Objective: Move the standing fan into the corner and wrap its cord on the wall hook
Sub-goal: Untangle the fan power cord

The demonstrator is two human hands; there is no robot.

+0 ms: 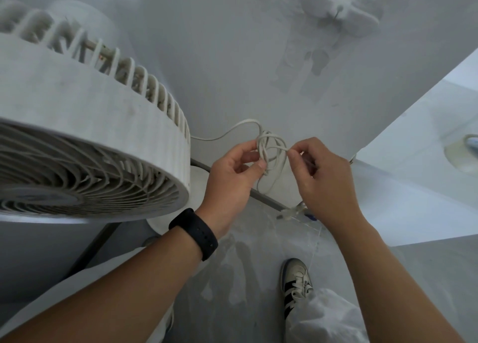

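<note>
Pale wall [232, 58] and grey floor [232, 278] beside the fan [90, 141] — both hands' fingers, left hand [232, 177] and right hand [326, 179], pinch the looped cord [271, 148].

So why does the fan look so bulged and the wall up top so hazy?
Head view: the wide-angle lens bows the fan near the left edge; light is flat and dim, with soft shadows; the wall hook looks smeared and hazy, while the cord between both hands stays fairly sharp.
</note>
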